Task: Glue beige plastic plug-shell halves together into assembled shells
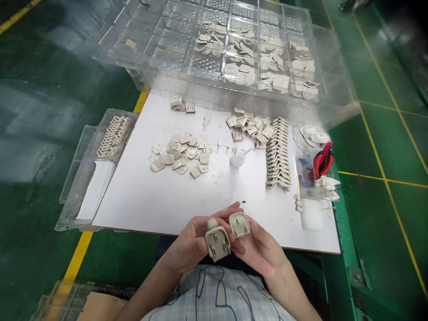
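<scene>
Close to my body, above the front edge of the white board (143,200), both hands are near each other. My left hand (192,243) is closed on a beige plastic housing (218,243) whose hollow side with small slots faces up. My right hand (262,245) grips a smaller beige plastic cap (240,224), its ribbed inner side showing. The two parts are side by side, apart. Beyond them lies a loose pile of rounded beige caps (180,154). Farther right is a heap of square beige pieces (256,127) beside a neat stacked row of beige parts (278,154).
A clear compartment tray (207,67) with beige parts spans the back. A small white cup (237,159) stands mid-board. At right are red-handled pliers (323,160) and a white container (311,214). A clear plastic box (72,209) with stacked parts sits at left.
</scene>
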`<state>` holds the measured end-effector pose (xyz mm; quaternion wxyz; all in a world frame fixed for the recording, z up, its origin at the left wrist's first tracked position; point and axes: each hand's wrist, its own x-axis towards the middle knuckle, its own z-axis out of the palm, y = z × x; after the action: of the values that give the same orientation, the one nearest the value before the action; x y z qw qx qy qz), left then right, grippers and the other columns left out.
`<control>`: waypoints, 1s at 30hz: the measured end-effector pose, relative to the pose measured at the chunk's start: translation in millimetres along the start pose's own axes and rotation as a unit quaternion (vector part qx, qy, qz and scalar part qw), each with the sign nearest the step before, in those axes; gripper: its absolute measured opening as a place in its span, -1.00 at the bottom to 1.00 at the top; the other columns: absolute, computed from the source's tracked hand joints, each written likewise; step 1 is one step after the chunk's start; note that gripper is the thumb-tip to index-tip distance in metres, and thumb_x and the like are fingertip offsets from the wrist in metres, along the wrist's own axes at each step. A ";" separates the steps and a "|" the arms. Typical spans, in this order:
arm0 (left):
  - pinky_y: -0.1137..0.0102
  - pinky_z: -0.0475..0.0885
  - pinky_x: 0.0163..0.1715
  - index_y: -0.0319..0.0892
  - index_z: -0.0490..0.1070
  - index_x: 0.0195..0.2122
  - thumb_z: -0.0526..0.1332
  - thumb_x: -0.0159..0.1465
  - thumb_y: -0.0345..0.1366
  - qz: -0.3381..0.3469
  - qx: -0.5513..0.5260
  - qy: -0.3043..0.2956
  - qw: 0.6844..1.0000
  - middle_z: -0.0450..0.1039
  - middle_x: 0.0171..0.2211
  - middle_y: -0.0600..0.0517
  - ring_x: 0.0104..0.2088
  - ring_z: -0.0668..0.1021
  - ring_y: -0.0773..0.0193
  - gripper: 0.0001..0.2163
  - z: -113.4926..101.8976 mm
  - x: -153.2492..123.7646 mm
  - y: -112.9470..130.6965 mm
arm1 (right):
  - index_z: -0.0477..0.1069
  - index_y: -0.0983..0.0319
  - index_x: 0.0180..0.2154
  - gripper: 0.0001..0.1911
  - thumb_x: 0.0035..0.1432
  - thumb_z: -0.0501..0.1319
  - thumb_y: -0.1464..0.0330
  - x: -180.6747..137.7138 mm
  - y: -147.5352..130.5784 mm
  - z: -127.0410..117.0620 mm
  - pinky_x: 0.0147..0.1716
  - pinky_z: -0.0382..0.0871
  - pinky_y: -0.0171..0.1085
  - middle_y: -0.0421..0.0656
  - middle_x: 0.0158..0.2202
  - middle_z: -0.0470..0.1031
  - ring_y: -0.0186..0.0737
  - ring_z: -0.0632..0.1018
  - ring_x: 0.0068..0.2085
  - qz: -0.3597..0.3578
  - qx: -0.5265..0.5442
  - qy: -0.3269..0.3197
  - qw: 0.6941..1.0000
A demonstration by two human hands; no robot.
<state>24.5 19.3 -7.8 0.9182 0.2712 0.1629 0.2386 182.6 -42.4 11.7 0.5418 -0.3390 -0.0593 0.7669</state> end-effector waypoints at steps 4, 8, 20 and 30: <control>0.22 0.48 -0.01 -0.01 0.66 -0.15 0.45 0.09 0.10 0.039 0.022 0.164 0.985 0.48 0.15 -0.08 0.03 0.55 0.00 -0.60 11.2 1.3 -1.5 | 0.59 0.13 -0.22 -0.80 0.12 0.44 0.22 -9.0 -8.9 4.7 -0.36 0.49 -0.33 -0.16 -0.33 0.59 -0.30 0.53 -0.38 -0.246 -0.240 0.131 0.930; 0.39 0.47 -0.11 -0.05 0.66 -0.16 0.52 0.02 0.02 0.058 0.036 0.260 0.963 0.56 -0.17 -0.01 -0.13 0.54 0.19 -0.60 16.9 3.6 -3.3 | 0.59 0.07 -0.13 -0.75 0.16 0.39 0.47 -13.9 -12.0 11.1 -0.20 0.53 -0.22 -0.15 -0.21 0.62 -0.19 0.59 -0.17 -0.384 -0.475 0.150 0.778; 0.42 0.48 -0.13 -0.06 0.65 -0.16 0.52 0.04 -0.03 0.069 0.047 0.250 0.965 0.53 -0.19 0.00 -0.15 0.53 0.22 -0.62 16.1 3.5 -2.3 | 0.55 0.13 -0.09 -0.71 0.15 0.39 0.50 -4.6 -12.4 20.8 -0.26 0.56 -0.15 -0.11 -0.21 0.62 -0.13 0.62 -0.20 -0.436 -0.603 0.099 0.660; 0.29 0.49 -0.04 -0.13 0.66 -0.29 0.40 0.20 -0.05 0.084 0.181 0.257 0.946 0.49 -0.19 -0.06 -0.08 0.55 0.07 -0.75 17.9 1.7 -0.2 | 0.55 0.12 -0.10 -0.73 0.16 0.39 0.48 -1.1 -13.3 20.7 -0.33 0.56 -0.15 -0.11 -0.28 0.60 -0.14 0.60 -0.27 -0.466 -0.637 0.101 0.605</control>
<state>33.6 12.5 6.1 0.7572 0.3746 0.4106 0.3432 181.2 -32.2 34.1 0.4753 -0.6001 -0.6281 0.1397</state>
